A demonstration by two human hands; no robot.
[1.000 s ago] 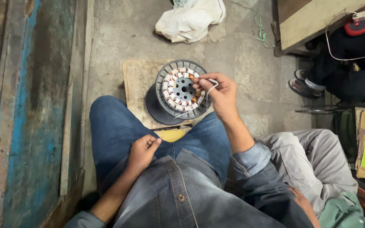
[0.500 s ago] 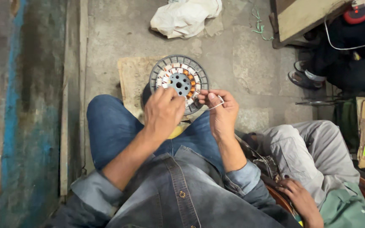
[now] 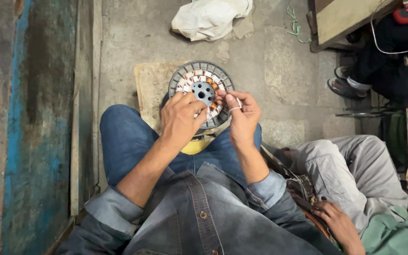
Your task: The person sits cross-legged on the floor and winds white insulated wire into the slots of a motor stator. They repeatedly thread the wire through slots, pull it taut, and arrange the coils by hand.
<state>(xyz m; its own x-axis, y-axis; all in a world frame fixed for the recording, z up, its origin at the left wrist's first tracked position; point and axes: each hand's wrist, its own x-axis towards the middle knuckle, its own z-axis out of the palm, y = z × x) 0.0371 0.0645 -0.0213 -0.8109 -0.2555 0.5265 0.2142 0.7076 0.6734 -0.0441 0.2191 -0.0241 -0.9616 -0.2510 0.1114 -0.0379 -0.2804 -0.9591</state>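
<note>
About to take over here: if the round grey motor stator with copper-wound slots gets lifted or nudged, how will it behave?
The round grey motor stator looks like metal packed with windings, so probably heavy for its size and stiff. Lying flat on the wooden board, it should slide, not roll. The thin white strip at the right hand looks floppy.

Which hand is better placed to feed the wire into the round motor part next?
Probably the right hand: it pinches the thin wire by the motor part. The left hand rests on its near edge, seemingly steadying.
</note>
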